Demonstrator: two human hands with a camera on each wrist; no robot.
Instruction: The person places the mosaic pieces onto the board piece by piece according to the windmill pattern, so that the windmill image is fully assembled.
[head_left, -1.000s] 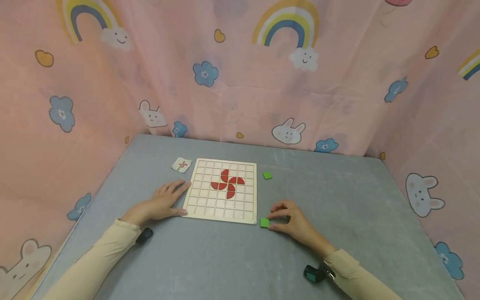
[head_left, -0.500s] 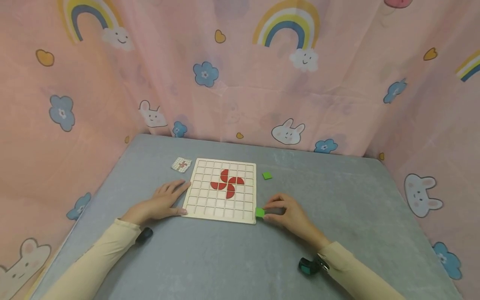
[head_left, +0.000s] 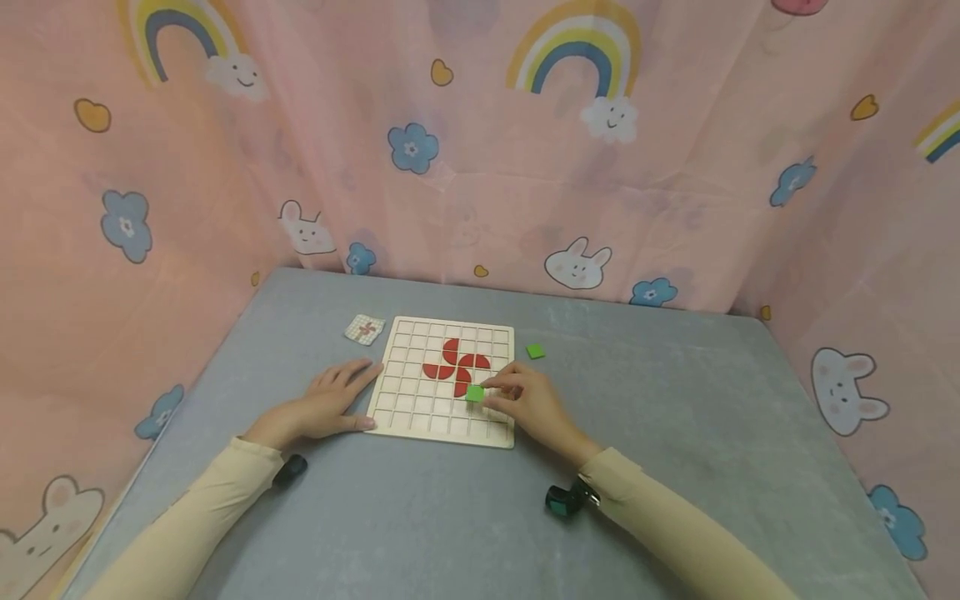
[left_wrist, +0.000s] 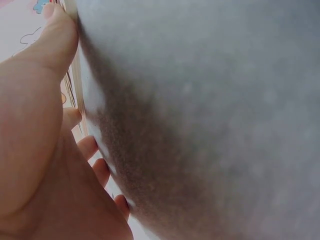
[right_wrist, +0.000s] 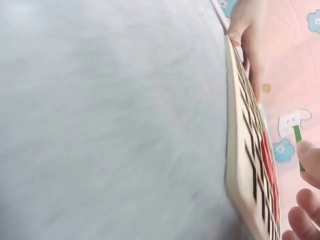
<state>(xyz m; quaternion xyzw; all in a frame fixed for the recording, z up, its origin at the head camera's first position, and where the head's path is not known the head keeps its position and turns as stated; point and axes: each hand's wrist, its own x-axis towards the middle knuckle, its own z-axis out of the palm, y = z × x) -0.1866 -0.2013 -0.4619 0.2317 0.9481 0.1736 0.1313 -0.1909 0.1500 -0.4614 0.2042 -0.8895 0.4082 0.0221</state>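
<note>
A square wooden grid board (head_left: 427, 423) lies on the table, with red quarter-round pieces (head_left: 450, 350) forming a pinwheel in its cells. My left hand (head_left: 322, 404) rests at the board's left edge, thumb and fingertips touching the rim. Between thumb and finger, my right hand (head_left: 536, 408) pinches a green square tile (head_left: 475, 393) over the board, just right of the lowest red piece. The right wrist view shows that tile (right_wrist: 297, 134) edge-on, raised above the board's surface. Another green tile (head_left: 535, 352) lies on the table right of the board.
A small pattern card (head_left: 364, 329) with a red pinwheel printed on it lies beyond the board's left corner. The grey table (head_left: 675, 400) is bounded by a pink printed curtain (head_left: 465, 192) behind and at the sides. Each wrist wears a dark camera (head_left: 564, 502).
My right hand has carried the green tile from the table at the board's right side leftward and away, over the grid. The left hand has stayed in place.
</note>
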